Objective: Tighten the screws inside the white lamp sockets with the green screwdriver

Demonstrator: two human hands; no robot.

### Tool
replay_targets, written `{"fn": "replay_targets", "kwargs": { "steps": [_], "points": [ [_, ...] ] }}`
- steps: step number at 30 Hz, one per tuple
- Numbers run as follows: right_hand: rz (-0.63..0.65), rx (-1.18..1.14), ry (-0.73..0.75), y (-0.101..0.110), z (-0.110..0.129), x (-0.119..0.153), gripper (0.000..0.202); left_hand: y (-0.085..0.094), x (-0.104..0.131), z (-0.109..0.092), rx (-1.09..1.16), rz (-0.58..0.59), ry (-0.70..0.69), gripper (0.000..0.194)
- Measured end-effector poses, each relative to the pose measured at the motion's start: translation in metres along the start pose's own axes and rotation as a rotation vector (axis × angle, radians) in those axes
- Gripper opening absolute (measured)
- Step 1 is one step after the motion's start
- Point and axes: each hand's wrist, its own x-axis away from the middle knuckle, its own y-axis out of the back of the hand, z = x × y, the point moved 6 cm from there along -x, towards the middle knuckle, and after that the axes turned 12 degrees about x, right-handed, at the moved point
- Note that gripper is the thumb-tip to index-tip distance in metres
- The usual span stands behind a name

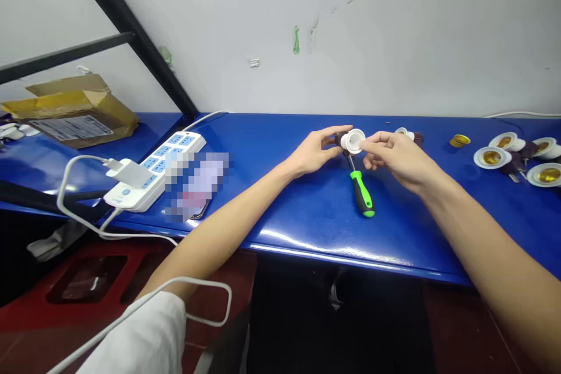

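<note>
My left hand (316,151) grips a bulb socket (354,141) by its dark brown base, between thumb and fingers. The socket has a white cup whose open mouth faces me, and no brass sleeve shows inside. At the cup's right rim, the thumb and forefinger of my right hand (391,155) are pinched together; anything between them is too small to make out. Just below the socket a screwdriver (362,193) with a green and black handle lies on the blue table (298,204), its shaft pointing up toward the left hand. Another white and brown socket (405,134) is partly hidden behind my right hand.
Several sockets with brass sleeves (491,158) sit at the right, beside a loose brass sleeve (460,141). A power strip (155,172) with a plugged-in charger (129,173), a pixelated phone (199,186) and an opened carton (74,111) occupy the left. A white cable (205,281) crosses my left arm.
</note>
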Motion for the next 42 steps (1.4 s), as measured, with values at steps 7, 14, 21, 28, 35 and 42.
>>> {"fn": "replay_targets", "kwargs": {
  "steps": [7, 14, 21, 28, 35, 42],
  "points": [
    [0.030, -0.027, 0.039, -0.003, 0.002, -0.002, 0.056, 0.003, -0.002, -0.007, -0.119, -0.031, -0.069, 0.047],
    [0.020, -0.053, 0.002, -0.002, 0.004, -0.002, 0.057, 0.007, -0.003, -0.007, -0.145, -0.072, -0.074, 0.044],
    [-0.018, -0.037, -0.001, 0.001, 0.006, -0.001, 0.052, 0.005, -0.002, -0.010, -0.103, -0.049, -0.029, 0.046],
    [-0.021, -0.008, 0.012, -0.001, 0.006, -0.002, 0.049, -0.005, 0.002, -0.015, -0.020, 0.040, 0.023, 0.071],
    [0.021, 0.067, 0.069, 0.002, 0.003, -0.001, 0.046, -0.001, 0.002, -0.017, -0.049, 0.078, 0.022, 0.059],
    [0.073, 0.060, 0.122, 0.014, 0.000, -0.007, 0.041, 0.001, 0.003, -0.021, -0.036, 0.104, 0.097, 0.063]
  ]
}}
